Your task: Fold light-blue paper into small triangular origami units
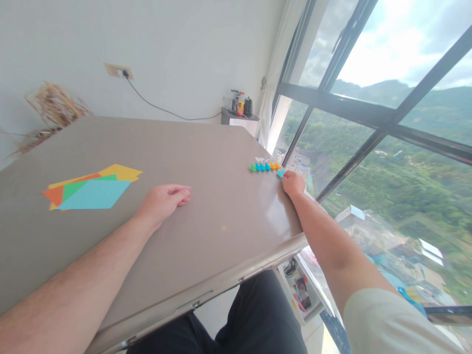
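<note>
Head | blue folded paper (280,173): pinched in right hand (294,183) | left hand (165,200): curled closed, empty, well apart

The right hand (294,183) reaches to the table's (214,152) window side and has a small blue folded paper (280,173) at its fingertips, just beside a row of little folded papers (263,167) in green, blue and orange. The left hand (166,201) rests mid-table, fingers curled in, near overlapping yellow, orange, green and light-blue sheets (98,193). Beyond the large window (376,118) spread green hills, buildings and a cloudy sky.
</note>
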Demonstrator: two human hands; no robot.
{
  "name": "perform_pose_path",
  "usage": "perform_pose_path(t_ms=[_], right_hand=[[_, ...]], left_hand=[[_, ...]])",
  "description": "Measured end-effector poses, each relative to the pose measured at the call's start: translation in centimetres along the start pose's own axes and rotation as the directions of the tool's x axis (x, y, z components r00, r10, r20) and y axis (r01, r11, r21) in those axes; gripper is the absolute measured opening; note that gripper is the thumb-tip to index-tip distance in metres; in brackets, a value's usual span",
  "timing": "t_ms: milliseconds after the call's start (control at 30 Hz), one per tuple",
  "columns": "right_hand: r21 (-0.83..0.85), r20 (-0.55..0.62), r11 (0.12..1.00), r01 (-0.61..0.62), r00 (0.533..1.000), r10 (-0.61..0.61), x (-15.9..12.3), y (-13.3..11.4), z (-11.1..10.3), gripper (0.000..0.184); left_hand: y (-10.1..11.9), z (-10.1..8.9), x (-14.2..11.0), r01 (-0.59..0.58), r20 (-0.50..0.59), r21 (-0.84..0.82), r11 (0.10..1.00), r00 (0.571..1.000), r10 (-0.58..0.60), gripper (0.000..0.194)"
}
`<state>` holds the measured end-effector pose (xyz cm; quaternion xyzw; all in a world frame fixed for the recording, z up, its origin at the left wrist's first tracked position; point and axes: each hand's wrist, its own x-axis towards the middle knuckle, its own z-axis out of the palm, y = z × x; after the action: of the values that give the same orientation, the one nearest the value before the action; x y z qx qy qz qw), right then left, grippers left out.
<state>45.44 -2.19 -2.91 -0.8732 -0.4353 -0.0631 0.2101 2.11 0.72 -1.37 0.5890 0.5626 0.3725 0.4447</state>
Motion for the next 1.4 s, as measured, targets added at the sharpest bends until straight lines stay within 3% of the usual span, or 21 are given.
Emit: perform_pose_path(t_ms=[400,533,600,733,833,900,1000,1100,1200,1333,1400], right_hand=[[0.043,-0.062,0.998,0.04,0.997,-0.037,-0.7,0.0,-0.3,0.031],[0.227,-0.094,0.966,0.124,0.99,-0.105,-2.3,-1.6,-1.0,0.027],[0.323,-0.009,0.926,0.196,0.979,-0.204,-3.6,-3.3,-1.3,0.021],[0.44,0.093,0.839,0.32,0.913,-0.397,-7.3,-8.3,-1.2,0.017],[0.528,0.208,0.779,0.339,0.837,-0.506,-10.3,-13.4,-0.6,0.015],[0.572,0.245,0.744,0.344,0.794,-0.556,-12.0,-17.2,-0.2,0.014],[0.627,0.286,0.693,0.356,0.722,-0.63,-14.3,-22.9,0.1,0.015],[0.63,0.307,0.678,0.378,0.681,-0.665,-15.9,-28.2,0.4,0.015],[0.605,0.339,0.681,0.413,0.64,-0.689,-16.9,-32.6,1.0,0.018],[0.538,0.383,0.696,0.476,0.598,-0.705,-17.4,-36.9,2.4,0.033],[0.518,0.399,0.697,0.495,0.58,-0.71,-17.5,-38.4,3.1,0.039]], left_hand=[[-0.6,0.2,0.2,-0.025,0.012,-0.058,0.998,1.0,0.026,0.038],[-0.6,0.5,-0.1,-0.049,0.022,-0.062,0.997,0.999,0.05,0.03],[-0.7,0.7,-0.1,-0.048,0.033,-0.065,0.997,0.998,0.05,0.025],[-0.7,0.9,-0.2,-0.039,0.025,-0.069,0.997,0.999,0.041,0.02],[-0.5,0.3,0.1,-0.063,0.029,-0.046,0.997,0.998,0.064,0.022],[-0.3,-1.0,0.5,-0.117,-0.03,0.101,0.988,0.992,0.121,0.021],[-0.1,-4.6,1.5,-0.131,-0.19,0.412,0.902,0.956,0.225,0.019],[-0.7,-9.0,2.4,0.065,-0.345,0.542,0.838,0.926,0.152,0.03],[-1.7,-12.3,2.8,0.177,-0.408,0.571,0.802,0.908,0.09,0.048],[-2.1,-13.3,2.4,0.294,-0.39,0.616,0.731,0.92,-0.042,0.066],[-1.9,-13.0,2.2,0.334,-0.373,0.641,0.691,0.922,-0.1,0.061]])
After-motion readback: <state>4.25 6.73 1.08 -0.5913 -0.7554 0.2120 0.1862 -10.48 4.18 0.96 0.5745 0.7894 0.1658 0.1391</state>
